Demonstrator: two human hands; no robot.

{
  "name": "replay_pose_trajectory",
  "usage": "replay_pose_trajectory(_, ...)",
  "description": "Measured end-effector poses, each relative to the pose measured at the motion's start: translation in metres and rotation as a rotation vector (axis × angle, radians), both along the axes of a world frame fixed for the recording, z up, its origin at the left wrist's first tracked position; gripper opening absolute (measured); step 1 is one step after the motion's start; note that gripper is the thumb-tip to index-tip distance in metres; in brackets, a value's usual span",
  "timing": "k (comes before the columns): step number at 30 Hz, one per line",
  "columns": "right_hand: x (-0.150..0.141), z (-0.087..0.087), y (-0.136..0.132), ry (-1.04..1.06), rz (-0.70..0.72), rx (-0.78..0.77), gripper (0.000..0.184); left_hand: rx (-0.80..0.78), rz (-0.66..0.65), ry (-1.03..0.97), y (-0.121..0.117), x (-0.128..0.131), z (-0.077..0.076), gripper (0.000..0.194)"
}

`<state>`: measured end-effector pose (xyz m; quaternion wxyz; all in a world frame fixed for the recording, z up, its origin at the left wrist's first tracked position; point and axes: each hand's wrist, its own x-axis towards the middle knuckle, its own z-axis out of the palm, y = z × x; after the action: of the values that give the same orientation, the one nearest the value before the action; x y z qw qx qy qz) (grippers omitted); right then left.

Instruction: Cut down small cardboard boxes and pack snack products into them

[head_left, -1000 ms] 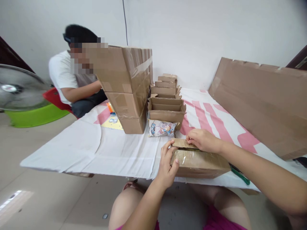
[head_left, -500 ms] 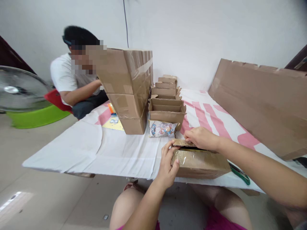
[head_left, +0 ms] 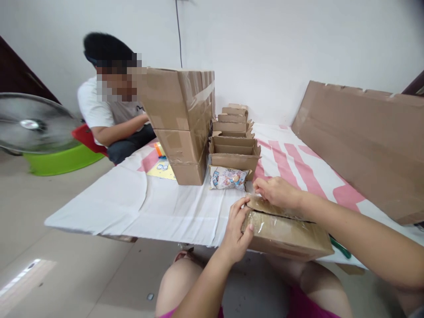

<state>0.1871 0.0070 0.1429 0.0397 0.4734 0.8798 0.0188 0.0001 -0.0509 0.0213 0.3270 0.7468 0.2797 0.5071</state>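
Observation:
A taped brown cardboard box lies at the table's front edge, its top flap nearly down, with a thin dark slit along it. My left hand grips the left end, thumb on the near side and fingers over the top corner. Above the far side of the flap is my right hand, closed with curled fingers; what it pinches, if anything, is hidden. Just beyond the box, a printed white snack-like packet leans by an open cardboard box. The green tool is partly hidden behind the box.
Stacked taped boxes rise left of centre, beside a row of open boxes. A large cardboard sheet stands at right. Another person sits at left near a fan. A white-and-pink cloth covers the table.
The top flap has come down and the dark gap has narrowed. The box has shifted slightly right and towards me, covering more of the green tool. My left hand keeps its grip.

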Motion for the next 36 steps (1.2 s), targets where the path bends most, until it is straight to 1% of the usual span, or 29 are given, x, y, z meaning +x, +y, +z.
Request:
replay_pose_trajectory(4,0.011,-0.001,-0.006,0.107,0.062,0.024,0.017,-0.002,0.002,0.001,0.001,-0.001,0.000,0.035)
replay_pose_trajectory(7,0.028,0.003,-0.018,0.164,0.087,0.066,0.019,0.004,0.005,0.008,0.002,-0.002,0.000,0.033)
replay_pose_trajectory(10,0.065,0.006,-0.036,0.312,0.029,0.182,0.022,0.009,0.012,0.014,0.002,-0.004,0.001,0.032)
replay_pose_trajectory(12,0.103,0.003,-0.053,0.383,-0.082,0.269,0.021,0.009,0.014,0.016,0.002,-0.004,0.001,0.031)
replay_pose_trajectory(13,0.126,-0.002,-0.063,0.383,-0.168,0.314,0.019,0.010,0.015,0.016,0.001,-0.004,0.000,0.031)
replay_pose_trajectory(15,0.172,-0.015,-0.089,0.304,-0.340,0.375,0.021,0.011,0.017,0.013,0.000,-0.004,0.000,0.032)
replay_pose_trajectory(17,0.215,-0.035,-0.120,0.146,-0.511,0.316,0.021,0.014,0.021,0.009,0.000,-0.003,-0.001,0.032)
replay_pose_trajectory(18,0.233,-0.046,-0.136,0.065,-0.584,0.310,0.023,0.016,0.023,0.007,0.000,-0.002,-0.001,0.032)
replay_pose_trajectory(20,0.261,-0.070,-0.168,-0.044,-0.683,0.280,0.027,0.016,0.027,0.005,0.000,-0.001,-0.001,0.032)
replay_pose_trajectory(21,0.271,-0.082,-0.182,-0.062,-0.706,0.224,0.028,0.016,0.029,0.005,0.001,0.000,-0.001,0.032)
replay_pose_trajectory(23,0.283,-0.108,-0.205,-0.026,-0.767,0.104,0.029,0.015,0.034,0.004,0.001,0.001,-0.001,0.032)
replay_pose_trajectory(25,0.290,-0.133,-0.219,0.047,-0.811,0.016,0.027,0.015,0.036,0.002,0.000,0.001,-0.001,0.033)
replay_pose_trajectory(27,0.294,-0.154,-0.227,0.111,-0.855,0.007,0.025,0.016,0.036,0.001,0.000,0.001,-0.002,0.033)
replay_pose_trajectory(29,0.299,-0.169,-0.232,0.173,-0.902,0.052,0.025,0.016,0.037,0.003,0.000,0.001,-0.002,0.034)
replay_pose_trajectory(30,0.301,-0.173,-0.234,0.211,-0.910,0.071,0.025,0.015,0.037,0.005,0.000,0.001,-0.001,0.034)
replay_pose_trajectory(32,0.304,-0.176,-0.240,0.287,-0.881,0.093,0.023,0.006,0.036,0.004,0.001,0.002,-0.001,0.034)
replay_pose_trajectory(34,0.303,-0.171,-0.244,0.324,-0.816,0.099,0.018,-0.014,0.031,-0.007,0.001,0.002,0.000,0.034)
replay_pose_trajectory(36,0.298,-0.162,-0.247,0.317,-0.775,0.143,0.014,-0.062,0.003,-0.034,0.001,0.001,0.001,0.036)
